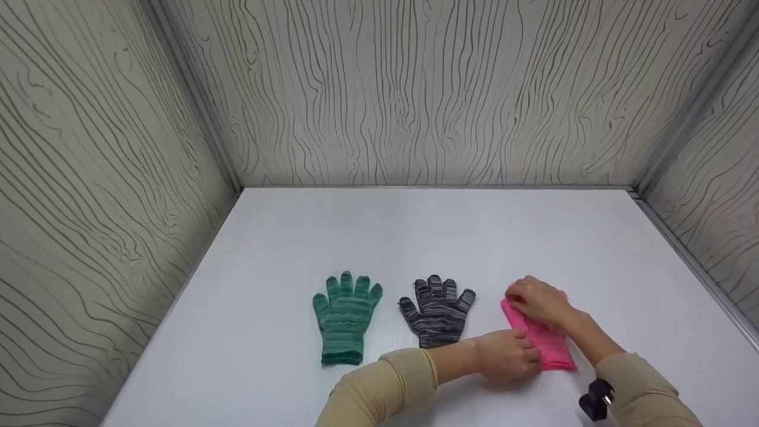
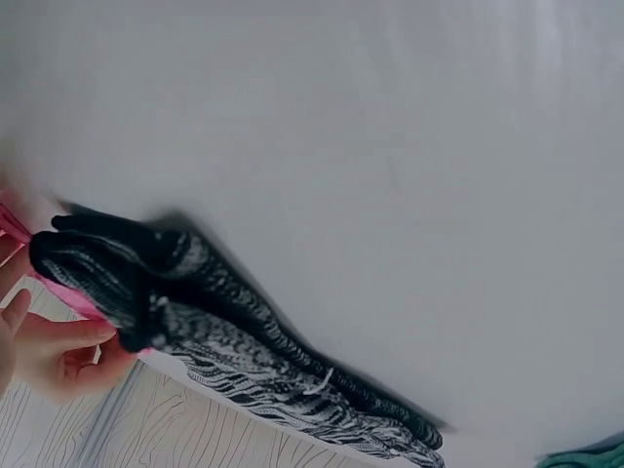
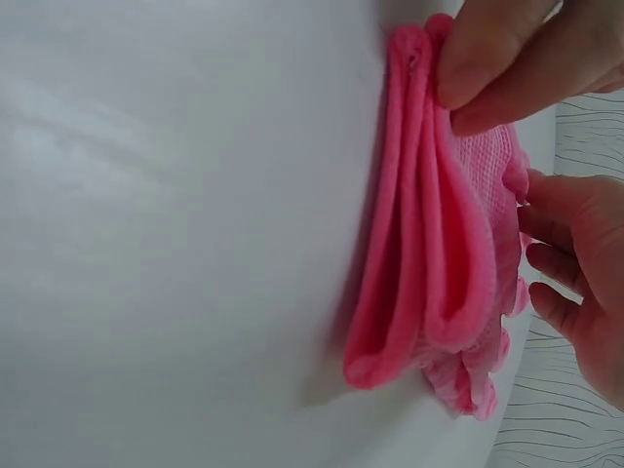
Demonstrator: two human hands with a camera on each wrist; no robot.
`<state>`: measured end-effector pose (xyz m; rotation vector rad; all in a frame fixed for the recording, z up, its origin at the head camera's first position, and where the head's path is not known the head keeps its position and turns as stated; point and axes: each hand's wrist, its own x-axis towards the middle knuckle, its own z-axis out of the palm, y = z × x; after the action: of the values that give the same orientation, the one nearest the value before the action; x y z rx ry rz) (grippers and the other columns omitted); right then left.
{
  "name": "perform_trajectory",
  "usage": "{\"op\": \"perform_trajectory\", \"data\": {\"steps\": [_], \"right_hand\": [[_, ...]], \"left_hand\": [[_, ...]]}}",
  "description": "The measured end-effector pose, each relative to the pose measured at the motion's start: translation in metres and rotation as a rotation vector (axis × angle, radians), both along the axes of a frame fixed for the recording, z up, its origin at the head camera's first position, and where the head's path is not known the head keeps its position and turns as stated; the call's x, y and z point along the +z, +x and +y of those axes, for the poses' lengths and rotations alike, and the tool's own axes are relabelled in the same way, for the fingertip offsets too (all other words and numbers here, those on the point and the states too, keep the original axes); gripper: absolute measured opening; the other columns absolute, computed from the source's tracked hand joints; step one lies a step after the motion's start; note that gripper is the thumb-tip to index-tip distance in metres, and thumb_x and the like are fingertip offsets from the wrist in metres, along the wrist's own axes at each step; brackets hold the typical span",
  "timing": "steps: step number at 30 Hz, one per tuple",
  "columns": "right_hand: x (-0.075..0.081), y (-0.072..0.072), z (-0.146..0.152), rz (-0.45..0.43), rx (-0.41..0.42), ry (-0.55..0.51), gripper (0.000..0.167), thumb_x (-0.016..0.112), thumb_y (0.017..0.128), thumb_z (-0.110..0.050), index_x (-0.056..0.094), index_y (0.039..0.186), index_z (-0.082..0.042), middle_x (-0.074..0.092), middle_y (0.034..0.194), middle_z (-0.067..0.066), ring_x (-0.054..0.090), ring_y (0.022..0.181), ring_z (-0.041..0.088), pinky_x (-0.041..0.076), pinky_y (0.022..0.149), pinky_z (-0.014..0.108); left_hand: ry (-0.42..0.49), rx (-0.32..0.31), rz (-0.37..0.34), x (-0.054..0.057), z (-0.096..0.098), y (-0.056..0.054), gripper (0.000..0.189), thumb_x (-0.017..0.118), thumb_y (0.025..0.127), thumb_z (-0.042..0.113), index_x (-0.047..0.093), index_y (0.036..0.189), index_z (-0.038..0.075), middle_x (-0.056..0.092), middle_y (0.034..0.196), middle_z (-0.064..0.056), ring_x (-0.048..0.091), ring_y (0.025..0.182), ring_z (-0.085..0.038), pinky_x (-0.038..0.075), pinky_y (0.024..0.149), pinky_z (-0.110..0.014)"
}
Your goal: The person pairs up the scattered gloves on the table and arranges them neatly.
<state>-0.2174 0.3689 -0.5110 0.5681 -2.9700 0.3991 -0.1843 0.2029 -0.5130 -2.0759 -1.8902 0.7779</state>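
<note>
A pair of pink knit gloves (image 1: 550,349) lies stacked on the right part of the white table, two cuff openings (image 3: 458,283) showing in the right wrist view. My left hand (image 1: 509,356) pinches the side of the upper cuff between thumb and finger. Farther up, my right hand (image 1: 541,302) grips the finger end with curled fingers, covering much of it. Just left of my hands are black-and-grey knit gloves (image 1: 439,314), their lower end hidden by my left arm. Green knit gloves (image 1: 345,323) lie flat farther left, fingers pointing away from me.
Wood-grain patterned panels (image 1: 403,95) rise behind the table (image 1: 415,231) and along both sides. A small black device (image 1: 596,400) sits at my right sleeve. My left forearm crosses in front of the black-and-grey gloves.
</note>
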Motion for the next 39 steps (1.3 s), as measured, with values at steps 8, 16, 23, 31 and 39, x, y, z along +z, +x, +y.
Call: {"op": "perform_trajectory", "data": {"steps": [8,16,23,31,39], "right_hand": [[-0.006,-0.001,0.0,0.067,0.046,-0.027,0.01,0.069,0.08,-0.009,0.07,0.09,-0.012,0.059,0.083,-0.004,0.052,0.082,0.015,0.047,0.069,0.035],[-0.008,0.004,-0.008,-0.024,-0.019,-0.059,0.02,0.07,0.08,-0.01,0.068,0.1,-0.008,0.06,0.086,-0.002,0.052,0.081,0.015,0.049,0.07,0.032],[0.002,0.018,0.001,0.003,-0.045,-0.104,0.023,0.07,0.08,-0.007,0.064,0.101,-0.008,0.058,0.086,-0.002,0.053,0.08,0.015,0.049,0.067,0.029],[0.012,0.032,0.036,0.18,-0.077,-0.049,0.026,0.074,0.073,-0.002,0.068,0.098,-0.004,0.064,0.093,0.008,0.057,0.092,0.028,0.049,0.076,0.044],[0.009,0.036,0.055,0.238,-0.046,0.092,0.021,0.078,0.069,-0.006,0.071,0.088,-0.006,0.067,0.09,0.009,0.057,0.086,0.029,0.047,0.07,0.044]], "left_hand": [[0.004,0.009,0.007,0.0,0.002,0.003,0.037,0.033,0.098,0.032,0.051,0.129,0.025,0.055,0.118,0.011,0.05,0.105,-0.006,0.031,0.085,-0.021],[-0.004,0.014,-0.016,0.0,0.002,0.003,0.038,0.034,0.099,0.033,0.048,0.133,0.024,0.053,0.124,0.01,0.048,0.111,-0.006,0.031,0.091,-0.022],[0.028,0.029,-0.07,0.0,0.0,0.001,0.039,0.035,0.099,0.034,0.049,0.133,0.024,0.055,0.122,0.01,0.049,0.109,-0.006,0.031,0.088,-0.02],[0.188,0.21,-0.088,0.004,-0.002,-0.017,0.039,0.035,0.097,0.046,0.052,0.125,0.026,0.057,0.111,0.012,0.049,0.096,-0.005,0.034,0.086,-0.02],[0.12,0.391,-0.03,0.002,-0.002,-0.034,0.048,0.026,0.095,0.057,0.046,0.13,0.031,0.05,0.121,0.013,0.044,0.113,-0.008,0.032,0.097,-0.029]]}}
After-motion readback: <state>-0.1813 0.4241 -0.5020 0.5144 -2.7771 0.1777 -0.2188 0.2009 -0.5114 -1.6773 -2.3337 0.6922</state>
